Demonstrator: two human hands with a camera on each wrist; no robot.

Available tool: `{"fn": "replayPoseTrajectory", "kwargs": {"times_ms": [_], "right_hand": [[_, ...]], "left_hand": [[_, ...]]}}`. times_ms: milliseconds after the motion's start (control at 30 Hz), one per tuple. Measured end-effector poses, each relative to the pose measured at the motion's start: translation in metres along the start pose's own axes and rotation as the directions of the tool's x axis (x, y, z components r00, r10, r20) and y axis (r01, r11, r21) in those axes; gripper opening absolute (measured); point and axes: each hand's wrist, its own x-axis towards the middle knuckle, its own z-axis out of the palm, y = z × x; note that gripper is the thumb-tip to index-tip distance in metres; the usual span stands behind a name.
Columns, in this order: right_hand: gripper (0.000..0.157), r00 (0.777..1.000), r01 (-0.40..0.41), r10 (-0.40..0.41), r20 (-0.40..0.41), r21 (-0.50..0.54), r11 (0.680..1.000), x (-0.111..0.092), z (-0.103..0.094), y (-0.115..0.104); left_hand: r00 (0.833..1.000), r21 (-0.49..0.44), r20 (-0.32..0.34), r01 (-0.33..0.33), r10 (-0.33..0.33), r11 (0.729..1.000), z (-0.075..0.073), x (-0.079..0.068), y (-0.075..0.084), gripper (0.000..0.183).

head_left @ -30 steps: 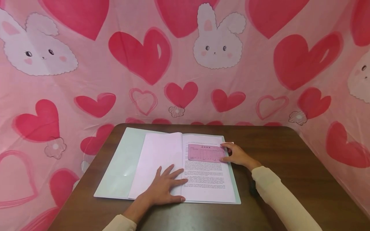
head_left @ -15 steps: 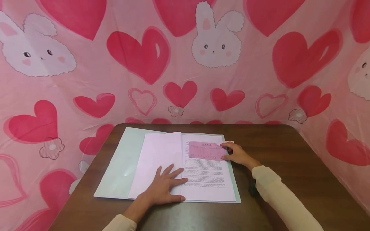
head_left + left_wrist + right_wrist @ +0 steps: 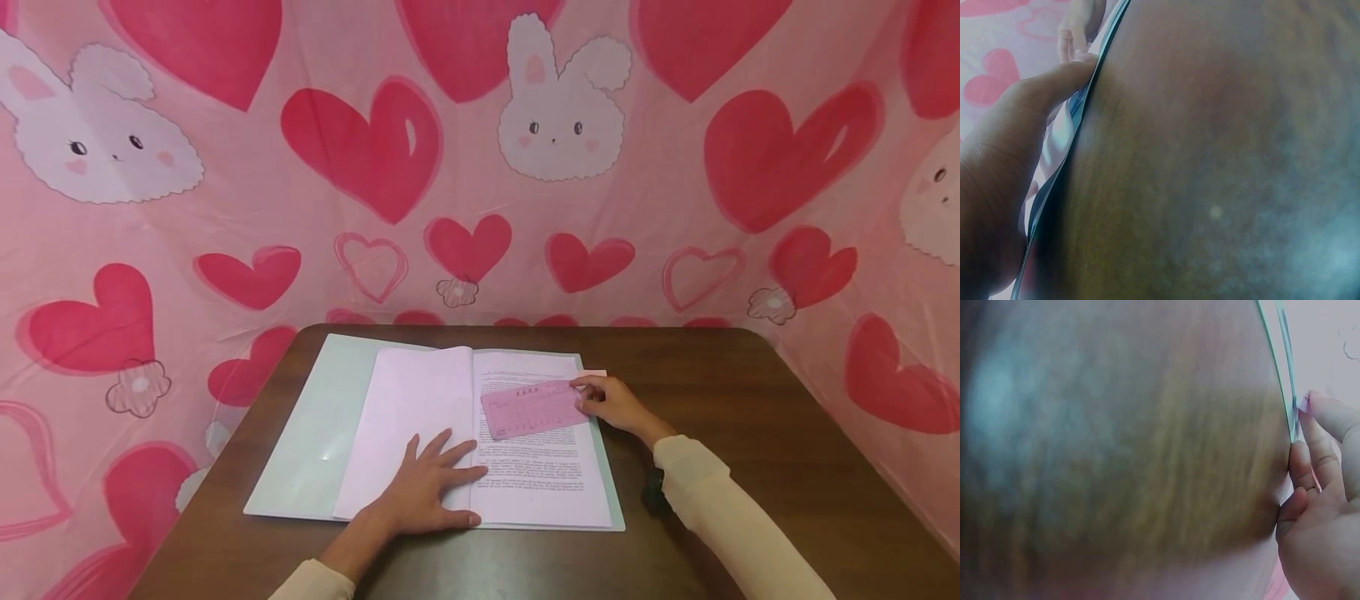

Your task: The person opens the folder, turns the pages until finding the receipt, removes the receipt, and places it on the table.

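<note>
A pale green folder (image 3: 318, 433) lies spread on the table, with white pages (image 3: 420, 392) inside it. Across the printed right-hand page (image 3: 540, 500) lies a pink paper slip (image 3: 528, 414) with a ruled table on it, tilted with its left end lower. My right hand (image 3: 618, 408) pinches the slip's right end between thumb and fingers; the right wrist view shows thumb and index finger meeting at its edge. My left hand (image 3: 427, 487) rests with spread fingers over the lower left page and the fold. In the left wrist view the left thumb (image 3: 1063, 84) lies along the folder's near edge.
The brown wooden table (image 3: 712, 383) extends around the folder. A small white tab (image 3: 596, 372) sticks out past the folder's upper right edge. Behind the table hangs a pink cloth (image 3: 315, 200) with hearts and rabbits. A dark object (image 3: 652, 492) sits beneath the right wrist.
The pink slip has turned from nearly level to tilted, its left end dropping lower on the page. My right fingers have shifted slightly on it. My left hand stays in place.
</note>
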Motion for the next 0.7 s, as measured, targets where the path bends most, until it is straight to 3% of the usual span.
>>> {"fn": "replayPoseTrajectory", "kwargs": {"times_ms": [167, 333, 700], "right_hand": [[0.028, 0.999, 0.029, -0.026, -0.046, 0.060, 0.998, -0.003, 0.000, 0.001], [0.028, 0.997, -0.008, 0.016, -0.075, 0.096, 0.995, -0.004, -0.003, -0.002], [0.027, 0.994, -0.101, 0.108, -0.032, 0.171, 0.980, -0.007, -0.010, -0.009]], "left_hand": [[1.000, -0.001, 0.005, 0.002, -0.002, 1.000, 0.000, 0.000, 0.000, 0.070], [1.000, 0.009, -0.002, -0.003, 0.003, 1.000, -0.001, 0.000, -0.001, 0.069], [1.000, 0.016, -0.005, -0.004, 0.005, 1.000, 0.000, 0.001, 0.000, 0.070]]}}
